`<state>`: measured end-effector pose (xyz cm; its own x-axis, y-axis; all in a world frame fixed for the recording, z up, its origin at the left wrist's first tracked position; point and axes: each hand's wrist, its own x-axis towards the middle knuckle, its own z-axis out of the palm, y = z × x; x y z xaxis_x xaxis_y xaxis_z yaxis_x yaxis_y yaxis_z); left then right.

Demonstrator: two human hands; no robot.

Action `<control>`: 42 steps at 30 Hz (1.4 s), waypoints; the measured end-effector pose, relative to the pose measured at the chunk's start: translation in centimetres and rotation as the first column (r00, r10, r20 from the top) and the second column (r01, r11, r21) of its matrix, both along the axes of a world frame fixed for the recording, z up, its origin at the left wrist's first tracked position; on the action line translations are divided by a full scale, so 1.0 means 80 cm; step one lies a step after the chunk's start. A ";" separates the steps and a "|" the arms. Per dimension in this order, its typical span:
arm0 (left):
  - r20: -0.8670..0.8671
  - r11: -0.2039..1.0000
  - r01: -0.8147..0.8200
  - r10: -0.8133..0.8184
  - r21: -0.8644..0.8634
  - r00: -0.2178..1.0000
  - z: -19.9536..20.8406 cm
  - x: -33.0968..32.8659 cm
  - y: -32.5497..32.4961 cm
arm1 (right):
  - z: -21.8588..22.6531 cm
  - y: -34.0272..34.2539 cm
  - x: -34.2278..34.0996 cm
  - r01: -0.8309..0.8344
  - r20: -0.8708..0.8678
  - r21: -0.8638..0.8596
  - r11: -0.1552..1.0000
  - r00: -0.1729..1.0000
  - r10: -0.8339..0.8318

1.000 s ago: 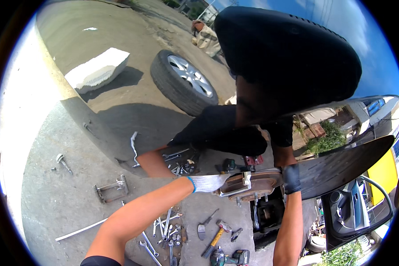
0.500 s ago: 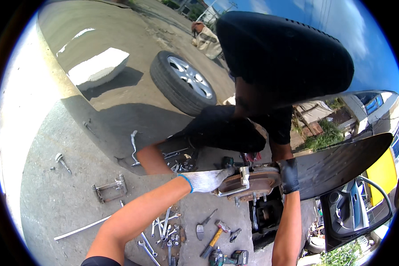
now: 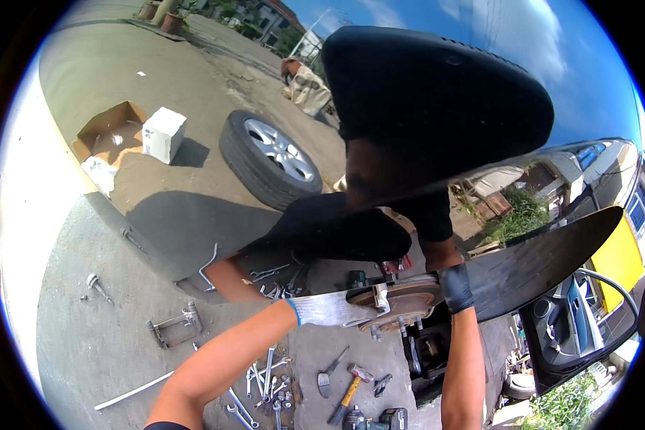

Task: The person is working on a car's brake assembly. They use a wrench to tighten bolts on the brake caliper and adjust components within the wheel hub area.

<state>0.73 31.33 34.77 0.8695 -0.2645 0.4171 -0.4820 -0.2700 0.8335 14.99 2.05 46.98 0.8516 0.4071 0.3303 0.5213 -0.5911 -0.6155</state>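
A rusty brake disc (image 3: 417, 294) with wheel studs sits at the car's wheel hub. My left hand (image 3: 328, 308), in a white knit glove with a blue cuff, is at the disc's left edge, closed around a silver metal bracket (image 3: 381, 299) that lies against the disc. Its fingertips are partly hidden. On the disc's right side is my right hand (image 3: 456, 288) in a black glove, its fingers out of sight behind the disc and the dark fender edge.
Glossy car bodywork above mirrors a wheel (image 3: 276, 159) and boxes. Below the hub lie a hammer (image 3: 351, 393), a scraper-like tool (image 3: 325, 381), a cordless power tool (image 3: 358, 419) and several wrenches (image 3: 269, 380). A metal frame (image 3: 175, 326) rests farther left; a car door (image 3: 573, 330) is at right.
The view has shifted, so the disc and hands appear slightly left and lower. My left hand and the bracket have tilted a little against the disc; my right hand stays at its right side.
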 end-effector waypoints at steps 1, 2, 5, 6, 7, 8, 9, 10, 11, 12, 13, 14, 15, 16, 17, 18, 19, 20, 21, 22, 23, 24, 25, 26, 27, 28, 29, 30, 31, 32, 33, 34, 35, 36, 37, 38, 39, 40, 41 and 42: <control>-0.003 0.997 -0.060 0.060 0.053 0.998 -0.007 0.010 -0.008 | 0.006 0.013 -0.010 0.036 0.001 -0.023 0.999 0.999 -0.036; -0.001 0.987 -0.119 0.120 0.105 0.993 -0.014 0.017 -0.015 | 0.012 0.024 -0.021 0.075 0.002 -0.045 0.996 0.997 -0.075; 0.007 0.988 -0.137 0.137 0.068 0.991 -0.005 0.015 -0.028 | 0.012 0.010 -0.024 0.040 0.007 0.032 0.999 0.999 -0.040; -0.028 0.986 -0.148 0.151 0.080 0.988 -0.002 0.014 -0.029 | 0.010 0.010 -0.022 0.042 -0.009 0.012 0.999 0.999 -0.042; -0.045 0.979 -0.169 0.174 0.111 0.984 -0.005 0.018 -0.031 | 0.010 0.008 -0.016 0.044 -0.023 -0.009 0.999 0.999 -0.044; -0.028 0.984 -0.142 0.146 0.103 0.989 -0.008 0.024 -0.032 | 0.009 0.003 -0.010 0.045 -0.036 -0.031 0.998 0.998 -0.046; -0.019 0.984 -0.146 0.149 0.105 0.989 -0.015 0.028 -0.037 | 0.000 -0.010 0.002 0.035 0.004 -0.045 0.998 0.999 -0.034; -0.004 0.981 -0.158 0.159 0.110 0.987 -0.013 0.028 -0.036 | -0.001 -0.013 0.006 0.004 0.110 -0.100 0.995 0.994 0.008; 0.001 0.977 -0.167 0.168 0.130 0.986 -0.008 0.028 -0.036 | 0.000 -0.018 0.010 -0.018 0.214 -0.161 0.987 0.975 0.053; -0.059 0.987 -0.126 0.132 0.100 0.989 0.004 0.021 -0.029 | -0.002 -0.015 0.014 -0.041 0.308 -0.218 0.975 0.945 0.108; -0.126 0.995 -0.077 0.085 0.065 0.988 0.018 0.015 -0.026 | -0.004 -0.012 0.010 -0.052 0.346 -0.217 0.975 0.930 0.127; -0.192 0.999 -0.031 0.036 0.027 0.981 0.026 0.013 -0.026 | -0.001 -0.011 0.006 -0.004 0.248 -0.217 0.976 0.967 0.059; -0.263 0.999 -0.029 0.023 -0.017 0.964 0.026 0.012 -0.018 | 0.009 0.009 -0.006 0.023 0.146 -0.213 0.977 0.989 0.008; -0.192 0.997 -0.069 0.076 0.043 0.978 0.024 0.013 -0.021 | 0.021 0.016 -0.018 0.068 0.047 -0.225 0.972 0.997 -0.059; -0.116 0.988 -0.114 0.126 0.100 0.985 0.018 0.015 -0.025 | 0.022 0.019 -0.021 0.079 0.079 -0.219 0.973 0.995 -0.063; -0.037 0.975 -0.159 0.166 0.154 0.985 0.014 0.018 -0.031 | 0.024 0.016 -0.023 0.105 0.082 -0.244 0.964 0.993 -0.087; -0.032 0.972 -0.172 0.179 0.160 0.983 0.014 0.015 -0.035 | 0.026 0.015 -0.025 0.129 0.086 -0.269 0.954 0.990 -0.110; -0.024 0.971 -0.170 0.177 0.166 0.984 0.009 0.018 -0.038 | 0.027 0.013 -0.028 0.151 0.089 -0.293 0.944 0.988 -0.130; -0.014 0.969 -0.182 0.187 0.166 0.982 0.002 0.024 -0.039 | 0.027 0.013 -0.033 0.140 0.159 -0.277 0.951 0.982 -0.098; -0.004 0.966 -0.196 0.199 0.167 0.980 -0.004 0.028 -0.037 | 0.027 0.015 -0.031 0.123 0.171 -0.271 0.955 0.982 -0.078; 0.021 0.984 -0.175 0.174 0.033 0.984 -0.010 0.029 -0.033 | 0.028 0.018 -0.029 0.104 0.183 -0.265 0.959 0.982 -0.056; 0.001 0.980 -0.194 0.195 0.046 0.981 -0.005 0.026 -0.031 | 0.021 0.020 -0.026 0.086 0.184 -0.263 0.961 0.982 -0.038; -0.018 0.980 -0.195 0.196 0.046 0.980 0.008 0.022 -0.040 | 0.020 0.014 -0.027 0.119 0.171 -0.245 0.962 0.982 -0.078; -0.036 0.979 -0.197 0.199 0.048 0.979 0.014 0.020 -0.048 | 0.018 0.012 -0.027 0.150 0.157 -0.226 0.962 0.981 -0.116; 0.041 0.955 -0.273 0.270 0.118 0.962 0.011 0.020 -0.054 | 0.019 0.011 -0.027 0.174 0.145 -0.199 0.964 0.979 -0.147; 0.005 0.958 -0.266 0.267 0.112 0.964 0.011 0.021 -0.057 | 0.021 0.009 -0.027 0.189 0.145 -0.224 0.956 0.977 -0.159; -0.031 0.960 -0.259 0.263 0.107 0.964 0.014 0.020 -0.058 | 0.024 0.009 -0.027 0.203 0.145 -0.250 0.947 0.975 -0.171; -0.070 0.961 -0.256 0.264 0.102 0.962 0.014 0.018 -0.058 | 0.024 0.010 -0.027 0.212 0.142 -0.275 0.938 0.974 -0.179; -0.059 0.964 -0.249 0.256 0.097 0.965 0.010 0.023 -0.056 | 0.023 0.011 -0.026 0.209 0.140 -0.257 0.943 0.974 -0.178; -0.049 0.966 -0.242 0.247 0.092 0.968 0.003 0.032 -0.053 | 0.023 0.012 -0.024 0.206 0.138 -0.241 0.948 0.975 -0.177; -0.042 0.969 -0.234 0.238 0.085 0.970 0.003 0.035 -0.052 | 0.022 0.012 -0.022 0.203 0.135 -0.227 0.953 0.975 -0.176; -0.063 0.974 -0.212 0.217 0.080 0.974 0.004 0.036 -0.051 | 0.020 0.011 -0.020 0.199 0.139 -0.227 0.953 0.976 -0.170; -0.084 0.979 -0.189 0.195 0.074 0.977 0.008 0.036 -0.050 | 0.018 0.009 -0.017 0.194 0.143 -0.228 0.954 0.976 -0.164; -0.104 0.983 -0.169 0.175 0.067 0.979 0.011 0.036 -0.047 | 0.018 0.010 -0.015 0.189 0.149 -0.230 0.955 0.976 -0.157; -0.127 0.987 -0.147 0.154 0.065 0.980 0.007 0.042 -0.046 | 0.022 0.013 -0.014 0.221 0.097 -0.274 0.936 0.975 -0.202; -0.140 0.989 -0.132 0.140 0.065 0.980 0.006 0.041 -0.045 | 0.016 0.011 -0.017 0.202 0.101 -0.241 0.949 0.978 -0.182; -0.143 0.991 -0.124 0.131 0.058 0.981 0.010 0.041 -0.042 | 0.018 0.011 -0.018 0.178 0.119 -0.211 0.961 0.981 -0.155; -0.145 0.992 -0.116 0.123 0.052 0.982 0.012 0.042 -0.040 | 0.021 0.012 -0.018 0.153 0.137 -0.180 0.972 0.982 -0.130; -0.110 0.996 -0.087 0.087 0.001 0.990 0.000 0.049 -0.038 | 0.025 0.015 -0.017 0.152 0.136 -0.215 0.965 0.983 -0.124; -0.120 0.995 -0.095 0.096 0.020 0.988 -0.001 0.049 -0.039 | 0.026 0.015 -0.020 0.155 0.128 -0.250 0.956 0.984 -0.126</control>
